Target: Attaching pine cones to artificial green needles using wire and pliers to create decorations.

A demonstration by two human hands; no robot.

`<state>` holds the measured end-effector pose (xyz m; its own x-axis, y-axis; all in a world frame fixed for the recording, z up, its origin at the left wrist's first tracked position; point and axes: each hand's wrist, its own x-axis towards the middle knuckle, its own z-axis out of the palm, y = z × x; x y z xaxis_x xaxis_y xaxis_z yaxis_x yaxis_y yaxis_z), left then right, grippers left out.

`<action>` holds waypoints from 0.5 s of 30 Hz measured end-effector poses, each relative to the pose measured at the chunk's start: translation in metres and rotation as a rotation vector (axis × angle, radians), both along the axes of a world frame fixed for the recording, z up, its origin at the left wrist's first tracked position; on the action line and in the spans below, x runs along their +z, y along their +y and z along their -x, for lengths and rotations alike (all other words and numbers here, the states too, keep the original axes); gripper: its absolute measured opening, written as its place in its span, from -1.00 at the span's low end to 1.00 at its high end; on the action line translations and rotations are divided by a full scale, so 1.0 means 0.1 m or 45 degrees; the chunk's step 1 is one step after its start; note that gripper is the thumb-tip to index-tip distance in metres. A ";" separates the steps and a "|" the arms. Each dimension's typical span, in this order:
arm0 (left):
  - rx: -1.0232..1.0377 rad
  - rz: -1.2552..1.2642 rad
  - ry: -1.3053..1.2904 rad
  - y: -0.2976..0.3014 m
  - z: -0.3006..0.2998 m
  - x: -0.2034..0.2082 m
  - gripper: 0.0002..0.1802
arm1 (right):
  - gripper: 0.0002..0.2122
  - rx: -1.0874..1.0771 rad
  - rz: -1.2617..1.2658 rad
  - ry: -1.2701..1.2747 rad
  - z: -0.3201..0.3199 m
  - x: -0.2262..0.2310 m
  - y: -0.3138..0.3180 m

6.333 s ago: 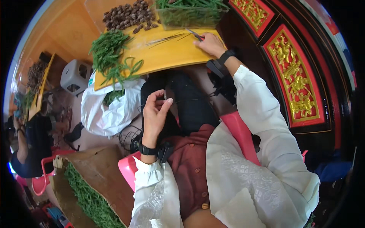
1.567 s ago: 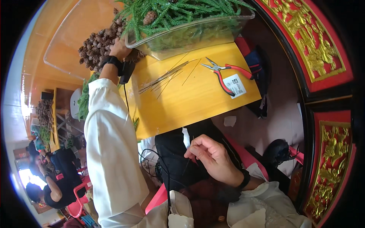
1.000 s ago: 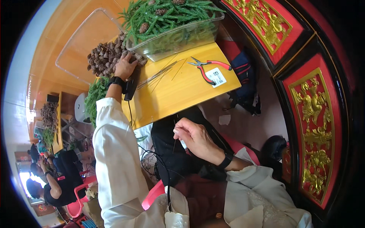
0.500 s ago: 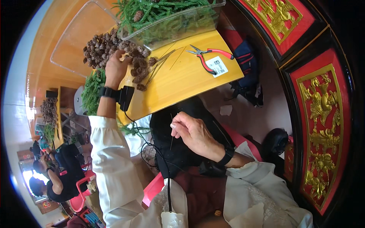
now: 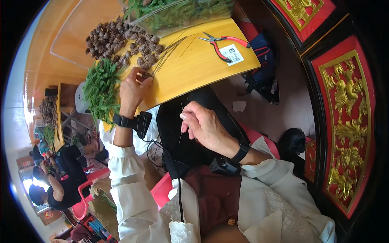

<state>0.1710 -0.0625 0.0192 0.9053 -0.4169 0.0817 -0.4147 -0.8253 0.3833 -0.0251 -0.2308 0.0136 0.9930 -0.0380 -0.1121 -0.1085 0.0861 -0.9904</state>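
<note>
My left hand [image 5: 133,90] is at the near edge of the yellow table, with thumb and fingers closed about a small brown pine cone [image 5: 146,75]. Part of that cone is hidden by the fingers. Over my lap, my right hand [image 5: 204,126] pinches a thin dark wire [image 5: 180,138], which sticks out above and below the fingertips. More pine cones [image 5: 106,39] are heaped beyond my left hand. Beside them lie several loose thin wires [image 5: 167,56] on the tabletop. Green artificial sprigs [image 5: 102,87] form a pile just left of my left hand.
Red-handled pliers [image 5: 219,44] rest on the table [image 5: 182,83], by a white printed card [image 5: 231,54]. A clear bin [image 5: 162,27] of greenery stands at the back. A black cable [image 5: 179,198] hangs over my lap. At far left, another person [image 5: 67,178] sits.
My left hand has drawn back from the cone heap toward the table's near edge, now with a pine cone in its fingers. My right hand keeps the wire, nearly still.
</note>
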 end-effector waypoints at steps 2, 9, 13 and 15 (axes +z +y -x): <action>0.024 0.001 -0.027 0.01 0.00 0.00 -0.66 | -0.89 -0.043 0.015 -0.044 0.00 -0.05 0.05; 0.036 0.955 0.129 0.16 0.16 -0.05 -0.70 | -0.91 -0.085 0.069 -0.063 -0.01 -0.11 0.05; 0.025 1.163 0.112 0.20 0.73 0.15 -0.70 | -0.91 -0.096 0.122 -0.116 -0.01 -0.13 0.08; 0.053 1.214 0.177 0.28 1.09 0.16 -0.72 | -0.90 -0.092 0.201 -0.236 -0.01 -0.23 0.13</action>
<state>0.0620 -0.0346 0.0349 0.9450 -0.1982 0.2602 -0.2922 -0.1544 0.9438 -0.0239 -0.2181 -0.0089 0.9901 -0.1126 0.0843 0.0767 -0.0702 -0.9946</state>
